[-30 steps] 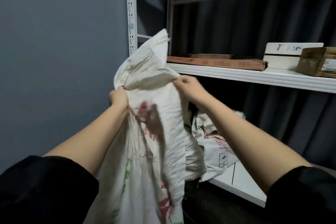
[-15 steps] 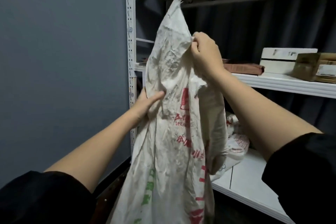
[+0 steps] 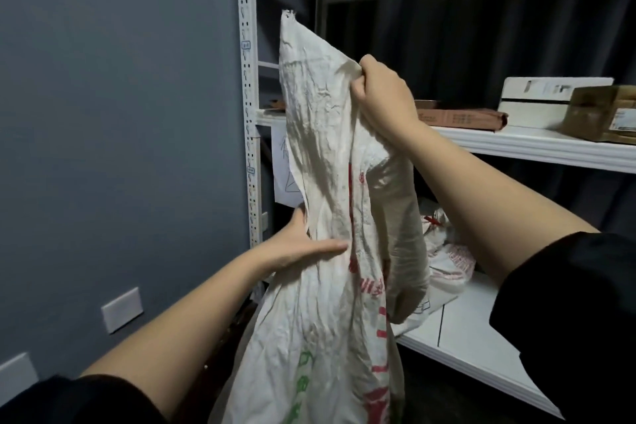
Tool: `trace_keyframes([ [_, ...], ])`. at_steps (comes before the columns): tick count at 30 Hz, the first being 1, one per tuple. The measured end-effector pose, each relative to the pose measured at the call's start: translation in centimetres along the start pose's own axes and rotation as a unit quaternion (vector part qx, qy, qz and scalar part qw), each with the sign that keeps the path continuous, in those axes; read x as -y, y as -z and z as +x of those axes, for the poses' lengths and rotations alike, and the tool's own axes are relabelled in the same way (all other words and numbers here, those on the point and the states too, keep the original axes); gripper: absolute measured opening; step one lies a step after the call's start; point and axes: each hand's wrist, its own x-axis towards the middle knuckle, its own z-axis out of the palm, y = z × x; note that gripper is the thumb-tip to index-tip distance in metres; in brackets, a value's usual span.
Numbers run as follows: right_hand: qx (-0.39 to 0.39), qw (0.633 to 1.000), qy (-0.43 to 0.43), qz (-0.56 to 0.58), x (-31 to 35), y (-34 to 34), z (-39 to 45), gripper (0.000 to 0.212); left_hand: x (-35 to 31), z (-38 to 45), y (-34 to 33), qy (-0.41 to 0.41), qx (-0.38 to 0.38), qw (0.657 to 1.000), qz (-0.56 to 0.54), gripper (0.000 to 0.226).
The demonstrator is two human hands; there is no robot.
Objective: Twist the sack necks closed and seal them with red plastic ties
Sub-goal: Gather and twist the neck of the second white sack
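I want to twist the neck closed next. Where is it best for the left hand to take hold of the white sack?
Probably just under the right hand, wrapping the gathered cloth from the left: there the white sack hangs narrow. The left hand lies flat much lower, where it widens.

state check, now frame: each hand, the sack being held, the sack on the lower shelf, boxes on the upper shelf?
right hand: fingers curled, gripping the upper edge of the sack.
left hand: fingers fairly straight, pressed against the sack's side.
held sack: hanging upright, crumpled, neck not twisted, no tie on it.
sack on lower shelf: lying down, with what looks like a red tie at its neck.
boxes: closed, resting on upper shelf.
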Motion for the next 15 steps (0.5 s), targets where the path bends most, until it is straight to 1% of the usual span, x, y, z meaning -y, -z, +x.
trace_keyframes([
  [1, 0.005, 0.999, -0.009, 0.053, 0.5, -0.2, 0.1, 0.008, 0.1, 0.2, -0.3, -0.01, -0.029, 1.0, -0.005, 0.078],
  [2, 0.01, 0.994, -0.016, 0.112, 0.9, -0.4, 0.1, 0.008, 0.3, 0.6, -0.7, -0.027, -0.067, 0.997, -0.019, 0.056],
  [3, 0.014, 0.985, -0.022, 0.17, 1.3, -0.5, 0.2, 0.006, 0.5, 1.3, -0.9, -0.048, -0.122, 0.991, -0.035, 0.042],
  [4, 0.019, 0.974, -0.03, 0.224, 1.5, -0.6, 0.2, 0.003, 1.0, 2.2, -1.0, -0.064, -0.168, 0.983, -0.048, 0.037],
  [5, 0.03, 0.961, -0.041, 0.273, 1.5, -0.5, 0.0, 0.005, 1.1, 2.7, -1.0, -0.073, -0.204, 0.975, -0.057, 0.036],
  [6, 0.051, 0.947, -0.063, 0.311, 1.1, -0.5, -0.2, 0.014, 1.5, 3.2, -0.9, -0.075, -0.236, 0.966, -0.074, 0.034],
  [8, 0.136, 0.909, -0.129, 0.373, -0.2, -0.2, -1.3, 0.037, 2.0, 3.8, -0.3, -0.056, -0.282, 0.95, -0.122, 0.028],
  [9, 0.182, 0.89, -0.16, 0.387, -1.0, -0.2, -2.0, 0.046, 2.3, 3.9, 0.1, -0.049, -0.288, 0.945, -0.147, 0.025],
  [10, 0.224, 0.876, -0.181, 0.387, -2.0, -0.5, -2.8, 0.051, 2.6, 4.0, 0.5, -0.048, -0.285, 0.941, -0.174, 0.023],
  [11, 0.262, 0.863, -0.194, 0.387, -2.9, -0.9, -3.8, 0.047, 2.8, 3.9, 0.9, -0.044, -0.279, 0.939, -0.195, 0.023],
  [12, 0.291, 0.848, -0.206, 0.393, -3.8, -1.5, -4.8, 0.037, 2.9, 3.9, 1.3, -0.033, -0.276, 0.938, -0.208, 0.024],
  [13, 0.31, 0.833, -0.216, 0.405, -4.2, -2.1, -5.8, 0.026, 2.8, 3.9, 1.6, -0.021, -0.273, 0.937, -0.218, 0.024],
  [15, 0.329, 0.81, -0.236, 0.424, -4.4, -3.3, -7.5, 0.016, 3.1, 3.8, 2.2, -0.027, -0.25, 0.931, -0.265, 0.02],
])
